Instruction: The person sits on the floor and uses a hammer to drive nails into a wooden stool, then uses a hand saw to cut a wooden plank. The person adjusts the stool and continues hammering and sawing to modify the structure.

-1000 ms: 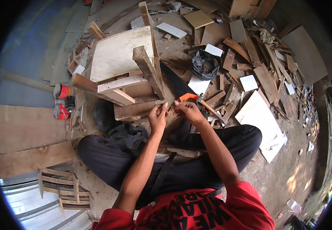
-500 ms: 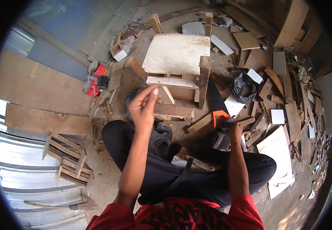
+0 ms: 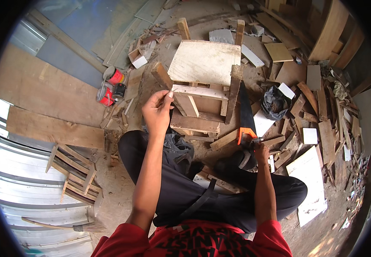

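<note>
A small wooden stool or chair frame (image 3: 235,96) lies before me, with a pale board (image 3: 204,62) across it and a whitish strip (image 3: 200,91) on its near side. My left hand (image 3: 157,112) is closed in a pinch at the strip's left end; a thin sliver that looks like a nail shows at the fingertips. Low on the right, my right hand (image 3: 261,153) grips a hammer (image 3: 257,140), whose metal head shows above the fist and whose handle is mostly hidden. Beside it lies a handsaw (image 3: 246,132) with an orange handle and dark blade.
Wood offcuts (image 3: 326,137) and a black plastic bag (image 3: 275,103) litter the right. Red paint cans (image 3: 105,95) stand at left, near a slatted wooden piece (image 3: 76,173) and a broom (image 3: 80,228). A white board (image 3: 309,184) lies beside my right knee.
My left hand has come down from above the frame's near side to the whitish strip's left end. My right hand, with the hammer, has dropped slightly. The view has shifted a little.
</note>
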`<state>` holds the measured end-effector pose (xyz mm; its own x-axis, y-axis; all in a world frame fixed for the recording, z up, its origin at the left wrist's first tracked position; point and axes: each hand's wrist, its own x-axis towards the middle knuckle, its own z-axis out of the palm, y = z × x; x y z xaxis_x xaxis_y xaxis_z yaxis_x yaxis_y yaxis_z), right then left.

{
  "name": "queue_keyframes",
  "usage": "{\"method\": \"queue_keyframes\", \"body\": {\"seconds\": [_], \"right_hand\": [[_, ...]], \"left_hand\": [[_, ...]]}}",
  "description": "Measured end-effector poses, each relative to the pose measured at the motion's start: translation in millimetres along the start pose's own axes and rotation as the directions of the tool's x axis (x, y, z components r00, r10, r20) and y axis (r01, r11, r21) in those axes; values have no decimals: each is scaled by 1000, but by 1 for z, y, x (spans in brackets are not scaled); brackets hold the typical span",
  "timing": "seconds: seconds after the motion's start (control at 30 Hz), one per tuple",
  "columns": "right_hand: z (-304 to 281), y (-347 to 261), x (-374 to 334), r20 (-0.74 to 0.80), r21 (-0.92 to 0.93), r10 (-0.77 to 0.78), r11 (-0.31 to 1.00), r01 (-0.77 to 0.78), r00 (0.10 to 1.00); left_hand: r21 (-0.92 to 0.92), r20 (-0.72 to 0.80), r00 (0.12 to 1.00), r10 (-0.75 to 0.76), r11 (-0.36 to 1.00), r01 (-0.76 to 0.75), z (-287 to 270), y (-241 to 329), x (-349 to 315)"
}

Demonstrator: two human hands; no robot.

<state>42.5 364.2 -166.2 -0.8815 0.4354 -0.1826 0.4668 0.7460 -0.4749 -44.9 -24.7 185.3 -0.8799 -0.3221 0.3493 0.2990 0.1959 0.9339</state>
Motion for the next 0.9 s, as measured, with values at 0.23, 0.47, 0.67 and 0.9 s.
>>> {"method": "queue_keyframes", "body": {"seconds": [0.23,0.47,0.67,0.9], "right_hand": [[1,1,-1,-12,42,-13,999,13,1000],[-3,-2,-3,-25,59,-10,998,11,1000],[-13,-11,-8,13,124,21,992,-23,1000],[-2,-1,-3,-20,131,-21,991,23,1000]], "left_hand": [[278,-37,976,216,940,-198,-2,9,4],[401,-48,875,482,812,-425,12,6,12],[494,11,868,496,752,-437,9,9,13],[500,26,846,532,726,-472,8,5,16]]}}
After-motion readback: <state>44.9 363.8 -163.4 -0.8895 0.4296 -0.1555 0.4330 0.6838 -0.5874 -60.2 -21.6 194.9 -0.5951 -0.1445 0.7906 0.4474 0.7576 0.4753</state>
